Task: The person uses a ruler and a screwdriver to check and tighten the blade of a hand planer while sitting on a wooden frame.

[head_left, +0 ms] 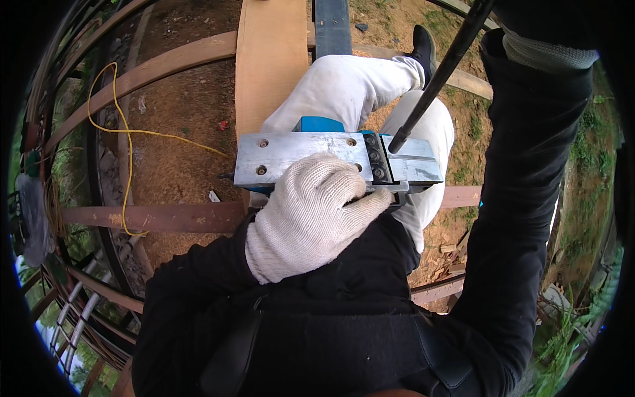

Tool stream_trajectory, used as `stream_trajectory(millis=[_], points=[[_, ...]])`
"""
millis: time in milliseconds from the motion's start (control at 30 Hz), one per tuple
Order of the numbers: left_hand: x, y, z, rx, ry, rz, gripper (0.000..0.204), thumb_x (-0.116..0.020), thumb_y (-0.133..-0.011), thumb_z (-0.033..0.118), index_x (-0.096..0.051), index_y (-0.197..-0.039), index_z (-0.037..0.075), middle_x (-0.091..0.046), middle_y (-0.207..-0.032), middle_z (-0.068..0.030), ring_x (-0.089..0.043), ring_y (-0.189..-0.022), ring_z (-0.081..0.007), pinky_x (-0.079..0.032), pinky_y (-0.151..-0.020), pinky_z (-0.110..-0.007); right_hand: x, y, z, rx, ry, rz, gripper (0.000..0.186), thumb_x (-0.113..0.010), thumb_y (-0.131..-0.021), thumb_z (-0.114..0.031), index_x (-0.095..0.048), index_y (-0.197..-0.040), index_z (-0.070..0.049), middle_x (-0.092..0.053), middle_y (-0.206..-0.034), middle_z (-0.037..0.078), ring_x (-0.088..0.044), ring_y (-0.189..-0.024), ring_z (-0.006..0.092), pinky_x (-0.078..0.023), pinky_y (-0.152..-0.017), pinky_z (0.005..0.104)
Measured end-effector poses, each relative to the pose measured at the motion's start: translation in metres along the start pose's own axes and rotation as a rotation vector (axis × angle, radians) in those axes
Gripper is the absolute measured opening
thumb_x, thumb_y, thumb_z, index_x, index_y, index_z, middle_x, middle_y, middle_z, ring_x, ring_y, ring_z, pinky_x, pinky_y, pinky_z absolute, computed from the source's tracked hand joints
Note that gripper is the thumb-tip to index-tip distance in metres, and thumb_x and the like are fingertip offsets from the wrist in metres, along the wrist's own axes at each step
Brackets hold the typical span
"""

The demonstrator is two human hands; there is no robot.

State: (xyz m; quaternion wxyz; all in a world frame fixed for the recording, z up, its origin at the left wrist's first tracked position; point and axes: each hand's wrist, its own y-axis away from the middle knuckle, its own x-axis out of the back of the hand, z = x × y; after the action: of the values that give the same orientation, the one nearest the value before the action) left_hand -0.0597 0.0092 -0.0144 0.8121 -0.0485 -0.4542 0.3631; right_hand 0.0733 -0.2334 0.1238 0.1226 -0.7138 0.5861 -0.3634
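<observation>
An electric hand planer [291, 155] with a blue body lies upside down across my white-trousered legs, its metal sole facing up. My left hand [311, 212], in a white knitted glove, lies over the near side of the sole. Its fingers curl round the edge beside the dark, bolted cutter slot [379, 159]. A long dark metal rod [440, 79] slants down from the upper right. Its lower end appears to meet the short sole plate right of the cutter. My right hand [549, 54] is raised at the upper right; only its glove cuff shows and the fingers are hidden.
A wide wooden plank [270, 59] runs away from me beside a dark beam [332, 26]. Reddish metal bars [159, 217] cross below. A yellow cord [129, 159] loops at the left over sawdust-covered ground. Wood scraps [450, 250] and grass lie at the right.
</observation>
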Motion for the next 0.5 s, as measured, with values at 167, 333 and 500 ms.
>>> stream_trajectory(millis=[167, 333, 500], points=[[0.002, -0.001, 0.003, -0.023, 0.007, -0.011, 0.035, -0.082, -0.071, 0.010, -0.080, -0.106, 0.010, -0.061, -0.082, -0.0032, -0.062, -0.083, -0.0245, -0.050, -0.071, -0.041, -0.043, -0.024, 0.018, 0.004, -0.279, -0.174, 0.055, -0.041, -0.108, -0.044, -0.050, -0.138, 0.001, -0.072, -0.096, 0.017, -0.061, -0.050, 0.0167, -0.051, -0.045, 0.0249], [0.004, -0.001, 0.007, -0.048, -0.054, -0.023, 0.033, -0.081, -0.074, 0.012, -0.080, -0.106, 0.012, -0.061, -0.081, -0.0024, -0.062, -0.082, -0.0232, -0.049, -0.069, -0.039, -0.069, -0.038, 0.030, 0.021, -0.520, -0.305, 0.055, -0.043, -0.108, -0.044, -0.051, -0.137, 0.002, -0.072, -0.096, 0.017, -0.061, -0.050, 0.0170, -0.051, -0.045, 0.0252], [0.005, 0.001, 0.008, -0.056, -0.081, -0.039, 0.032, -0.080, -0.075, 0.013, -0.081, -0.107, 0.014, -0.062, -0.081, -0.0022, -0.062, -0.082, -0.0222, -0.048, -0.068, -0.038, -0.082, -0.046, 0.036, 0.039, -0.729, -0.394, 0.055, -0.044, -0.108, -0.044, -0.051, -0.136, 0.003, -0.072, -0.097, 0.018, -0.061, -0.050, 0.0174, -0.051, -0.045, 0.0254]])
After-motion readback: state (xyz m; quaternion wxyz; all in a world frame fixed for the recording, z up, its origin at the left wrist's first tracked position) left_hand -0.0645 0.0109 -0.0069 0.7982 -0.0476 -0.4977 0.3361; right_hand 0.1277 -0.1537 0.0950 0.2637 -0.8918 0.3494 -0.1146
